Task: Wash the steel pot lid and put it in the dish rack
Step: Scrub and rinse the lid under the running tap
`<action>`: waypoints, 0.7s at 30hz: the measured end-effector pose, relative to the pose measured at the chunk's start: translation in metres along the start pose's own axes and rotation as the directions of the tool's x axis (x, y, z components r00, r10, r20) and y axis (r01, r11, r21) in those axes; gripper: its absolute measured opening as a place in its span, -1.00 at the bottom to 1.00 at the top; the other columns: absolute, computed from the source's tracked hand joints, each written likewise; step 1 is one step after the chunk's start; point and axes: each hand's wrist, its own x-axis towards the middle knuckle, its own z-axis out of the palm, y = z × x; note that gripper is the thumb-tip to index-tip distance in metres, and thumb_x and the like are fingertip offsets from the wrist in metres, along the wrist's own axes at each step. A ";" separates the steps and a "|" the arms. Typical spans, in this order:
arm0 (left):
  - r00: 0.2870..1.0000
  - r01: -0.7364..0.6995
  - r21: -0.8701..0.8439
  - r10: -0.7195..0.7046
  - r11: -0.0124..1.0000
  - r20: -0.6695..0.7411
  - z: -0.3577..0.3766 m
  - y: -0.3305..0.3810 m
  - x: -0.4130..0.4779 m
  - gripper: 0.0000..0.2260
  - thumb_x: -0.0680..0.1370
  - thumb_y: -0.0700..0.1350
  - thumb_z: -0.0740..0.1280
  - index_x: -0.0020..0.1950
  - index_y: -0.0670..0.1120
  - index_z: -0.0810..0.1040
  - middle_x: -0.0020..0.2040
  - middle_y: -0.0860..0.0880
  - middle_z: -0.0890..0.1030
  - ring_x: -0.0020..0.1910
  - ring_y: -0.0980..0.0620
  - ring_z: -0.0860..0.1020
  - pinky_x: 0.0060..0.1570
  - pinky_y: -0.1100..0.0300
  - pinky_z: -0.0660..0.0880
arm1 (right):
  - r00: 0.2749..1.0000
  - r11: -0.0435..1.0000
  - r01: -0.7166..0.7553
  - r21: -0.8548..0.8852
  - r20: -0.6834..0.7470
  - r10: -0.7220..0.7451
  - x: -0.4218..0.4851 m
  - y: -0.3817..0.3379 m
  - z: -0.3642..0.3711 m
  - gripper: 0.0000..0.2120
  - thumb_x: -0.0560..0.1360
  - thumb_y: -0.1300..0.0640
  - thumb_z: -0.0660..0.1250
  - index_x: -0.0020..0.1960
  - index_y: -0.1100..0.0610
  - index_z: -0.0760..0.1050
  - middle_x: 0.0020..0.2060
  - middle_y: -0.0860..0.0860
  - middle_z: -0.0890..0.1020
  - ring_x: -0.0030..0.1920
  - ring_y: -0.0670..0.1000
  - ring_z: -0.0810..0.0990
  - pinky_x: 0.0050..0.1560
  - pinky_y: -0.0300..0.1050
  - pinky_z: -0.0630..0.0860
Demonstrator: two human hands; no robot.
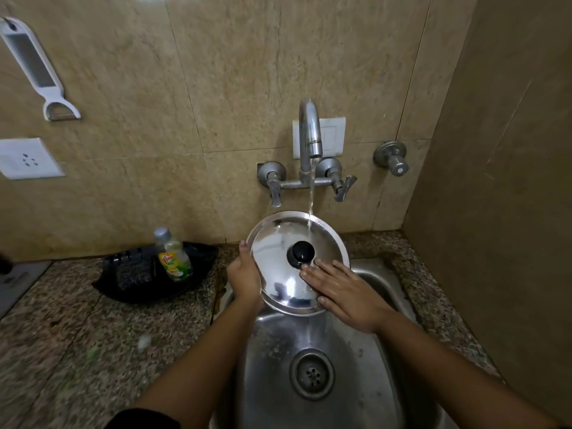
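Note:
The round steel pot lid (278,258) with a black knob (301,254) is held tilted over the sink (312,342), top side facing me. Water from the tap (310,131) runs onto its upper rim. My left hand (244,277) grips the lid's left edge, thumb on the rim. My right hand (343,294) lies flat with fingers spread on the lid's lower right surface, fingertips close to the knob. No dish rack is in view.
A dish soap bottle (174,258) stands in a black tray (130,283) on the granite counter left of the sink. A white peeler (37,66) hangs on the tiled wall. A side wall rises close on the right. The drain (312,373) sits in the basin.

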 end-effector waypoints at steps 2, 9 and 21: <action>1.000 -0.026 -0.026 0.025 0.999 -0.011 -0.004 0.004 0.005 -0.64 0.61 0.05 0.18 -0.16 -0.19 0.57 -0.26 -0.07 0.59 -0.28 0.00 0.55 -0.27 0.19 0.45 | 0.996 0.997 -0.043 0.067 -0.069 0.048 0.002 0.001 -0.001 -0.47 0.62 0.06 0.03 0.55 -0.08 -0.04 0.54 -0.16 0.01 0.54 -0.17 -0.10 0.52 -0.14 -0.10; 0.999 0.045 -0.003 -0.045 0.999 0.009 -0.022 -0.002 0.022 -0.64 0.61 0.08 0.18 -0.10 -0.19 0.56 -0.13 -0.14 0.61 -0.08 -0.11 0.58 -0.05 0.13 0.47 | 0.968 0.999 -0.045 0.013 -0.247 0.046 -0.009 0.009 0.008 -0.38 0.43 0.26 0.20 0.48 0.04 0.26 0.47 -0.06 0.30 0.50 -0.09 0.17 0.48 -0.06 0.12; 0.733 0.358 0.585 -0.607 0.728 0.307 -0.062 -0.039 0.014 -0.16 0.41 0.51 -0.17 0.12 -0.13 0.54 -0.02 -0.17 0.66 -0.22 -0.06 0.57 -0.30 0.18 0.42 | 0.870 0.813 -0.194 0.549 -0.287 0.401 0.008 -0.017 -0.022 -0.77 0.56 0.09 0.26 0.20 0.06 0.50 0.04 -0.01 0.65 0.00 -0.02 0.61 -0.02 -0.13 0.54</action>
